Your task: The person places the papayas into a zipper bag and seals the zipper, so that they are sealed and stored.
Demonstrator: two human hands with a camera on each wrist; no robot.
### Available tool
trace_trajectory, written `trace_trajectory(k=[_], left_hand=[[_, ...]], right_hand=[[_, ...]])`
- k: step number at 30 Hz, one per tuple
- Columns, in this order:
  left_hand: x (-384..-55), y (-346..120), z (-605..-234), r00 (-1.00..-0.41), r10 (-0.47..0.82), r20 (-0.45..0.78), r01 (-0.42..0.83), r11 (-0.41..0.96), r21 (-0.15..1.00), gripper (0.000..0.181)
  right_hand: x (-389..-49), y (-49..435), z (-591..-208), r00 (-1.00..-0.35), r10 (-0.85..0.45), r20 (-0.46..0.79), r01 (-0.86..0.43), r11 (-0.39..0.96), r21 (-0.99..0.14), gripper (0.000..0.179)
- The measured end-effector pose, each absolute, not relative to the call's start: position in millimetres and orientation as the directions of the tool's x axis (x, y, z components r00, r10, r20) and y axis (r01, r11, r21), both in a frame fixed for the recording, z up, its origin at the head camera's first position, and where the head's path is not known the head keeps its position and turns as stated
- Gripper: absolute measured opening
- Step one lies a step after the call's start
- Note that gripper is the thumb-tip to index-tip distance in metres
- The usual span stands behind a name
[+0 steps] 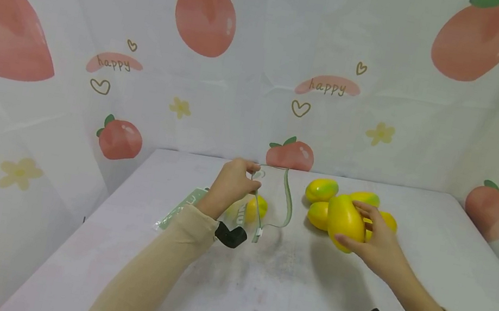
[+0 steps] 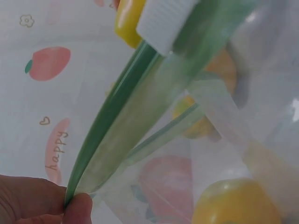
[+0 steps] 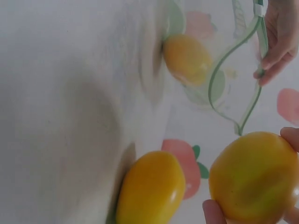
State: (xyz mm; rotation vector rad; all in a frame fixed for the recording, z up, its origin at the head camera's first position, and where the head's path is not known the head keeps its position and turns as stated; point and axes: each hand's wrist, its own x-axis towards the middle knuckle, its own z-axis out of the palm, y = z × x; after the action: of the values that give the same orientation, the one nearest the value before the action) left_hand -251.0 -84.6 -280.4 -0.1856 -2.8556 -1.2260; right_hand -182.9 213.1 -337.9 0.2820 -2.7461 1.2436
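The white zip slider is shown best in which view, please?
The left wrist view: the white zip slider appears largest there, its ribs visible, though cropped at the top. The head and right wrist views show it much smaller.

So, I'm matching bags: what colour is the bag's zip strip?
The zip strip is green, clearest in the left wrist view.

Right of centre, the fruits (image 1: 344,225) are yellow tinged green; the clear bag (image 2: 124,133) has a green rim (image 2: 110,109) and white slider (image 2: 166,21). Across the top, a white backdrop (image 1: 244,99) carries pinkish-red fruit prints (image 1: 206,21), yellow flowers (image 1: 180,107) and brown "happy" lettering (image 1: 327,87).
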Motion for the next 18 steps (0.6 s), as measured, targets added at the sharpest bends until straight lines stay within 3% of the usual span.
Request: trace_trajectory(k=[18], left_hand=[[-251, -83, -280, -0.993, 0.099, 0.056, 0.109, 0.672, 0.732, 0.045]], right_hand=[[-188, 179, -340, -0.953, -0.181, 0.244, -0.304, 0.616, -0.727, 0.075]])
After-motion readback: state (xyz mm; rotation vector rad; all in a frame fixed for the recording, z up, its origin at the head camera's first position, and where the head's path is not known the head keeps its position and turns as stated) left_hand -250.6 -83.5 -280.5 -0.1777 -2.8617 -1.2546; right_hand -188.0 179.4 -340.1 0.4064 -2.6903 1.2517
